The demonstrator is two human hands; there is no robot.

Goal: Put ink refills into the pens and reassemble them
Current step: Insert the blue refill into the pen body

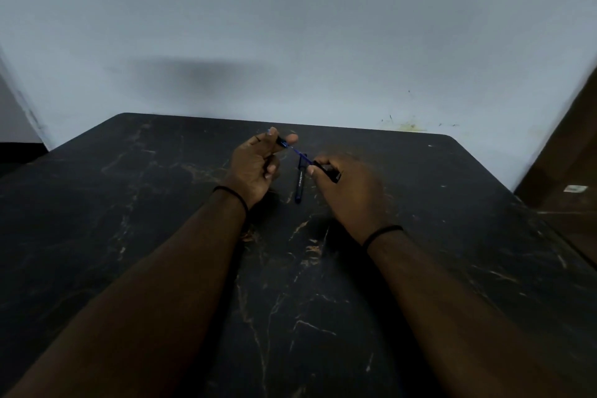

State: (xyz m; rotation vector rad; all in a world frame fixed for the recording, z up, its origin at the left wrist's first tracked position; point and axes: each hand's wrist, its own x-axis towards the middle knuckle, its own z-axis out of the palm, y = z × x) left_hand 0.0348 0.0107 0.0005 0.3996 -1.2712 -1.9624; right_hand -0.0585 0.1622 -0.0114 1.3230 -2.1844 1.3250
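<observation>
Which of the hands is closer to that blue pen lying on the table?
Right. The right hand hovers just beside the blue pen, gripping a black part; the left hand sits a little farther off.

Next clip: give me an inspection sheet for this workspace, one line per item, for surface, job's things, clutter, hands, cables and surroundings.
Surface: dark marble-look table with pale veins.
Job's things: blue refill spans between the hands; black pen barrel in the right hand; another blue pen lies on the table between the hands.
Clutter: nothing seen.
Hands: left hand pinches the refill's far end; right hand grips the barrel; a black band on each wrist.
Cables: nothing seen.
Surroundings: pale wall behind, stained near the table's edge; brown wooden panel at right.
</observation>
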